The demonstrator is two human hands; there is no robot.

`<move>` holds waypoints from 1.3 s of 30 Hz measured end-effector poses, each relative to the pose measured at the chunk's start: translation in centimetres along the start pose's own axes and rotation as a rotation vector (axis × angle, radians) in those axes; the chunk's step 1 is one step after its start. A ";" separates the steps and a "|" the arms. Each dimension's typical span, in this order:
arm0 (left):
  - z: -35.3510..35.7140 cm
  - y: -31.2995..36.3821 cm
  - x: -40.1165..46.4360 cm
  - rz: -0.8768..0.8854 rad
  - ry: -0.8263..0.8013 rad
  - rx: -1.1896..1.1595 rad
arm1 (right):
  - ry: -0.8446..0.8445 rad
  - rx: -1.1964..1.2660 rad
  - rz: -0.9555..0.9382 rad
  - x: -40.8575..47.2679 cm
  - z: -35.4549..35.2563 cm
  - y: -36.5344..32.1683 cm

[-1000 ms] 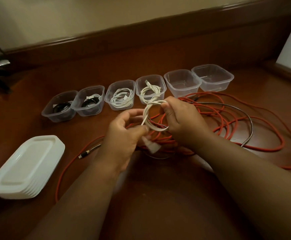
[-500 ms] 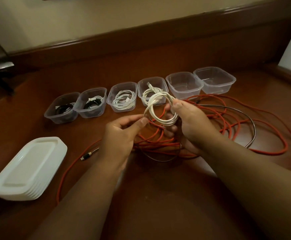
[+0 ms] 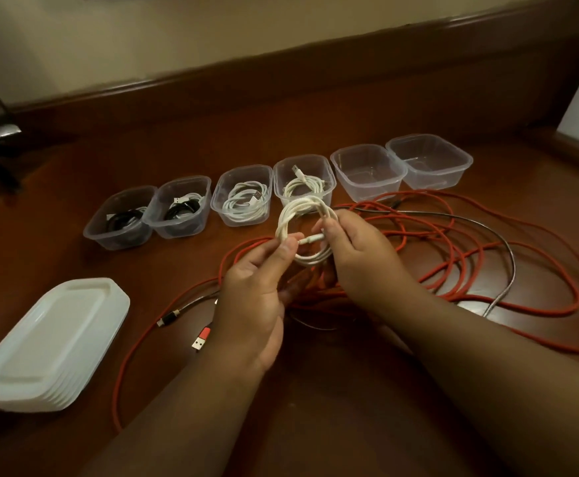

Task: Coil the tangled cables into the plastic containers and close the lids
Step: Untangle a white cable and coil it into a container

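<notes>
Pinching the white cable coil [image 3: 303, 232] mid-frame, left hand [image 3: 253, 297] at 9 o'clock, right hand [image 3: 360, 256] at 3; loosening either pinch likely lets loops spring apart onto the red cable tangle [image 3: 453, 256].

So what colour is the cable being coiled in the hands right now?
White, a white coil held between both hands, clearest in the head view.

Red cable [image 3: 508, 270] perhaps beyond right edge.
</notes>
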State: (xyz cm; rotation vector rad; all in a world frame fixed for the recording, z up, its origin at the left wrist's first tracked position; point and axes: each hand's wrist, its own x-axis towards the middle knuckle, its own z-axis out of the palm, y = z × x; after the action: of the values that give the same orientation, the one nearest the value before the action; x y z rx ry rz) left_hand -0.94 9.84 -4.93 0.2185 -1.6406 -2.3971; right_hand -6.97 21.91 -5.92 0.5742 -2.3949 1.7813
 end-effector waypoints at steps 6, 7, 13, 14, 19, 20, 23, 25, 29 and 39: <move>-0.3 -0.1 0.4 -0.055 -0.058 -0.046 | -0.149 0.303 0.200 0.2 -0.4 -0.9; -0.3 -0.2 0.4 -0.060 -0.051 -0.026 | -0.158 0.279 0.185 0.2 -0.5 -0.9; -0.9 0.2 0.7 -0.055 -0.152 0.238 | -0.189 0.162 0.130 0.1 -0.9 -1.0; -1.2 0.0 0.9 -0.021 -0.143 0.357 | -0.197 0.108 0.129 0.2 -1.1 -0.9; -2.1 -0.4 1.6 0.231 0.028 0.653 | -0.192 -0.161 0.098 0.2 -1.4 -0.8; -2.2 -0.4 1.6 0.289 0.035 0.673 | -0.175 -0.201 0.086 0.2 -1.4 -0.8; -2.0 -0.2 1.2 0.412 -0.028 0.757 | -0.115 -0.267 0.085 0.6 -1.8 -0.9; -1.9 -0.3 1.3 0.417 -0.065 0.785 | -0.079 -0.280 0.109 0.9 -2.2 -0.7; -1.7 -0.2 1.2 0.364 -0.109 0.703 | -0.065 -0.139 0.200 1.2 -2.6 -0.5; -1.8 -0.8 0.8 0.340 -0.063 0.674 | -0.124 -0.105 0.163 0.8 -3.3 -1.0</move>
State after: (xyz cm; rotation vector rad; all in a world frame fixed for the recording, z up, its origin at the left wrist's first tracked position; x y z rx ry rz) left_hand -1.35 8.34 -6.35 -0.0313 -2.2488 -1.5623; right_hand -7.82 24.53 -3.78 0.5051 -2.6709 1.7128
